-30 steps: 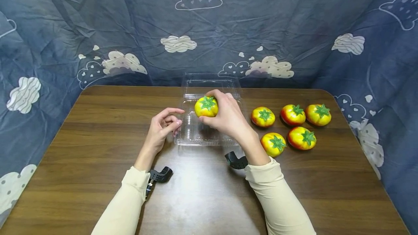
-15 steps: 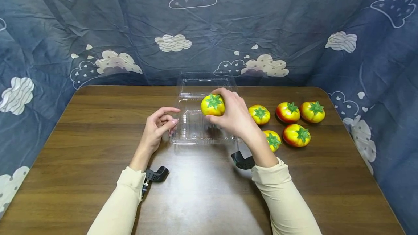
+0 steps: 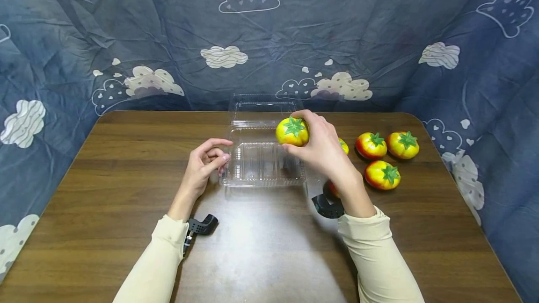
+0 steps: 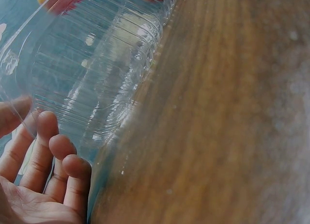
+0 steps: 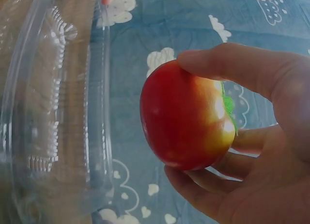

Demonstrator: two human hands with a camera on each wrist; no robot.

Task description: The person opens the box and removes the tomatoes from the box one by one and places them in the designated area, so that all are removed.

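Note:
My right hand [image 3: 317,144] holds a yellow-and-red toy tomato [image 3: 292,131] with a green star-shaped leafy top, thumb and fingers around its sides. It is raised over the right rim of a clear plastic clamshell container [image 3: 263,182]. In the right wrist view the red underside of the tomato [image 5: 181,117] faces the camera, beside the container wall [image 5: 104,136]. My left hand [image 3: 204,162] is at the container's left rim with loosely bent fingers. In the left wrist view its fingertips [image 4: 63,146] overlap the transparent corner. The container's lid [image 3: 265,106] is folded back, away from me.
To the right lie more toy tomatoes: one at the back [image 3: 370,145], another beside it [image 3: 403,144] and one nearer [image 3: 382,175]. My right hand and wrist partly hide two others. A cloud-print cloth [image 3: 252,32] hangs behind the wooden table [image 3: 126,176].
My right hand has carried the tomato rightward, from above the container's middle to its right rim. The left hand keeps its place at the left rim. The view shifted slightly.

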